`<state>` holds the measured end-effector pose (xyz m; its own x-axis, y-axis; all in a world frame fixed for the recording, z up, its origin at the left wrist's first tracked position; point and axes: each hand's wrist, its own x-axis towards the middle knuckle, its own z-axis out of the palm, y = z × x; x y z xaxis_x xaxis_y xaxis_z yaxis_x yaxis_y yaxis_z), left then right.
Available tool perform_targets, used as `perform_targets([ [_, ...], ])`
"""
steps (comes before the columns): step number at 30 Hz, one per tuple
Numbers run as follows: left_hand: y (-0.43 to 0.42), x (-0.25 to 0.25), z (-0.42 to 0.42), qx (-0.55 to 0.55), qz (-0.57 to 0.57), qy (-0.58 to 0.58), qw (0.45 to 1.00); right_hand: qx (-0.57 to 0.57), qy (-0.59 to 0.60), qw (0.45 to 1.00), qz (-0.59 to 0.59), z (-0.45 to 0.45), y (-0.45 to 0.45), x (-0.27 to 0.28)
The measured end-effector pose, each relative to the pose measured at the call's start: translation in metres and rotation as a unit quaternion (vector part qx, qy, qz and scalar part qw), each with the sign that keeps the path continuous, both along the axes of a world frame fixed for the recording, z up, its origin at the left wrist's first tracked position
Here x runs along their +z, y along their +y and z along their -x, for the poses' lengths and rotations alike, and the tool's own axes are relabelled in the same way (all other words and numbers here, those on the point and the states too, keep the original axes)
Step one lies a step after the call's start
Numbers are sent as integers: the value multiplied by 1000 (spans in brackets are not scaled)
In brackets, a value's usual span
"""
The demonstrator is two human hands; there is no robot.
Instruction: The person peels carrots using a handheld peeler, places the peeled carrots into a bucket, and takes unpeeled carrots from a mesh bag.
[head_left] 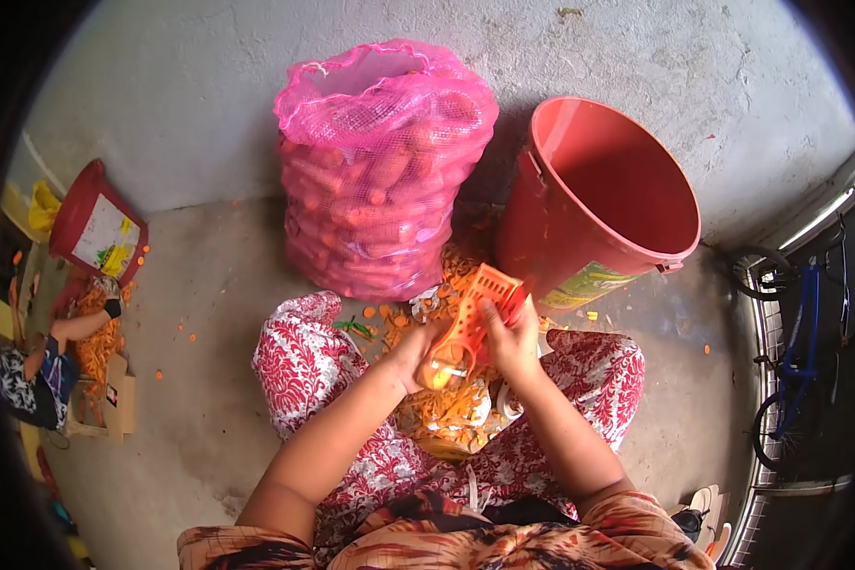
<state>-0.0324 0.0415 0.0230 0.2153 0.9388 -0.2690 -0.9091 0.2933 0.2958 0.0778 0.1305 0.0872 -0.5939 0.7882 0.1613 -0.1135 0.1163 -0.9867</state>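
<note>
An orange plastic tool with rows of holes (483,302) is tilted between my two hands, above my lap. My right hand (513,342) is closed round its upper part, where something red shows behind it. My left hand (410,357) is closed at its lower end, beside a rounded yellow-orange part (441,370); the fingers are partly hidden. Below both hands, orange carrot peelings (451,408) are heaped between my crossed legs. More shavings lie in front of the tool, near the sack.
A pink mesh sack (389,119) full of carrots leans by the wall. Right of it stands a tall red bucket (560,218). At far left, another person (38,370) sits by peelings and a second red bucket (95,223). A blue bicycle (803,366) is at far right.
</note>
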Motion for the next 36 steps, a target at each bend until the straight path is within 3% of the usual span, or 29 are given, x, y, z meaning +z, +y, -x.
perform_targets([
  [2,1,-7,-1,-6,27,-25,999,-73,3,991,-108,-1,26,-8],
  [4,-1,-2,0,-15,23,-29,999,-187,8,978,-93,-10,66,-5],
  [5,-2,10,-2,-19,28,13,999,-283,-6,946,-160,-16,92,-12],
  [6,-1,9,-2,-10,34,-6,999,-304,13,948,-90,-22,102,-6],
  [10,1,12,1,37,50,-24,998,-170,96,981,8,-14,61,9],
  [13,3,10,0,33,38,4,999,-31,25,998,48,-7,11,11],
  [16,2,34,-7,70,143,-24,987,46,1,999,15,-2,-9,8],
  [17,3,34,-8,76,149,-24,986,38,-25,999,-5,-4,-7,4],
  [20,-1,5,-1,-16,4,-57,998,-96,12,987,-130,-4,18,0],
  [22,-3,8,-2,-31,11,-23,999,-244,7,957,-156,-19,77,-6],
  [24,-3,8,-3,-22,17,-25,999,-265,77,961,-11,-25,83,19],
  [28,5,11,1,20,33,-82,996,-138,77,987,6,-18,51,7],
  [30,3,18,-2,31,49,-54,997,-29,-7,997,76,-17,22,14],
  [32,3,14,-4,27,51,-27,998,-13,-20,996,81,-9,1,15],
  [33,1,17,-6,39,46,-11,998,-19,1,1000,-3,-2,-2,6],
  [34,0,16,-6,29,43,-3,999,4,-34,997,76,-7,-4,8],
  [36,-1,14,-4,9,34,11,999,-5,23,1000,11,-4,-1,-5],
])
